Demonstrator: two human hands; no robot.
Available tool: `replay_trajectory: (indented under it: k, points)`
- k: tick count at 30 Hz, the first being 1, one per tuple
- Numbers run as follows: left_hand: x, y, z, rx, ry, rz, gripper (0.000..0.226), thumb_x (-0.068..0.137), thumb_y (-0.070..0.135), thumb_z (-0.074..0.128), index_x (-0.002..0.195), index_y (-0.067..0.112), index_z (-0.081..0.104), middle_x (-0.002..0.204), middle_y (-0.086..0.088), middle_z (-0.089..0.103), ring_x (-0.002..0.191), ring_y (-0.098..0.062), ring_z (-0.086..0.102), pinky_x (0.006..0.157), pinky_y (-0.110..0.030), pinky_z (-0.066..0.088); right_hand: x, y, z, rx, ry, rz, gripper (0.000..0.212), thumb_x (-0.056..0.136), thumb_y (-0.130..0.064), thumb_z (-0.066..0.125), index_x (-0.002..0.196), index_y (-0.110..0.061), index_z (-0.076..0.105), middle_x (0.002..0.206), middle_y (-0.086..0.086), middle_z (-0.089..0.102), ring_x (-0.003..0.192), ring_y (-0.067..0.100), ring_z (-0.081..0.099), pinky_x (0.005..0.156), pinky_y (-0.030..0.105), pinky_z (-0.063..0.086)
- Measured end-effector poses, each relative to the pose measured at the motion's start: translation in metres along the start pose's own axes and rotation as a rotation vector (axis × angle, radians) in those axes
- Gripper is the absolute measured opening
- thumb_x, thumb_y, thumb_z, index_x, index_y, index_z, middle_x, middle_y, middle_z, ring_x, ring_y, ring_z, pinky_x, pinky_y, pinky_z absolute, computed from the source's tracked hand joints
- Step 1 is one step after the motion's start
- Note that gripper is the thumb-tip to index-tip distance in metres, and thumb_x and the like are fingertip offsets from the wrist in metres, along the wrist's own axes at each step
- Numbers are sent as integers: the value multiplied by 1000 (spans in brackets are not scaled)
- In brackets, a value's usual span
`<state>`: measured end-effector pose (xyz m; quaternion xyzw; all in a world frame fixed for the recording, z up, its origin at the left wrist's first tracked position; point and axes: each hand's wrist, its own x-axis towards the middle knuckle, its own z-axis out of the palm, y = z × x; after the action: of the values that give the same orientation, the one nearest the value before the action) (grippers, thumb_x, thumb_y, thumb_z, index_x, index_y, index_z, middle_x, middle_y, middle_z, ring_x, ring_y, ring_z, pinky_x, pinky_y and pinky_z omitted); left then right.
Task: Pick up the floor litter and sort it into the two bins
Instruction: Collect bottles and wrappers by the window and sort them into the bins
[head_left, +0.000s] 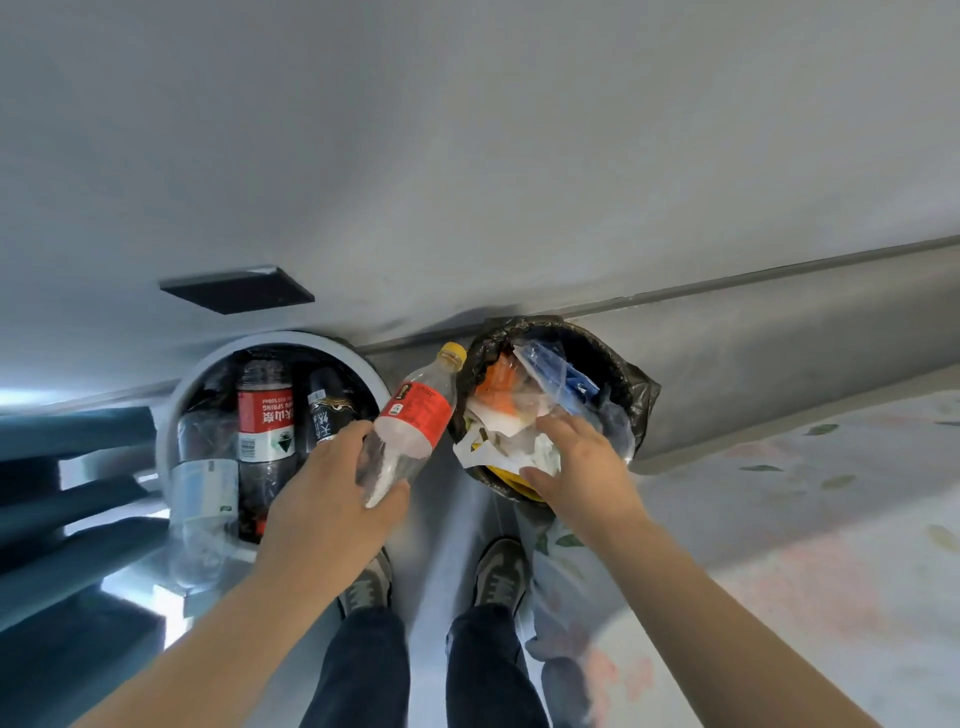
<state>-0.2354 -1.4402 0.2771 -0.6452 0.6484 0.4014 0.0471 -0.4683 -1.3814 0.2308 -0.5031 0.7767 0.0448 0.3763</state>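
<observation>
Lower left, the white bin (176, 410) is half hidden by my left hand (332, 499), gripping a clear bottle (410, 421) between the bins. Center, the black-bagged bin (631, 384): right hand (582, 462) spread on crumpled wrappers (509, 441), contents hard to identify.

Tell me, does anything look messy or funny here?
Yes. The black-lined bin is heaped so full that white paper hangs over its rim under the right hand. The white bin is crammed with bottles. The left hand holds a yellow-capped bottle tilted between both bins.
</observation>
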Motion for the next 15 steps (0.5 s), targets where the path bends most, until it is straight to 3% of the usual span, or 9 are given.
replay_trajectory:
  k: [9, 15]
  points:
    - [-50, -47, -42, -31, 48, -128, 50, 80, 37, 65, 124, 33, 44, 108, 9, 59, 94, -17, 58, 75, -32, 46, -38, -75, -8, -12, -71, -84, 51, 90, -31, 60, 138, -19, 46, 134, 2, 49, 122, 21, 47, 95, 30, 40]
    - [-66, -97, -52, -67, 130, -301, 44, 83, 39, 62, 122, 28, 46, 108, -1, 59, 94, -29, 58, 74, -38, 49, -48, -120, 13, 0, -131, -150, 54, 92, -31, 57, 143, -19, 41, 141, 0, 45, 126, 18, 46, 102, 28, 39]
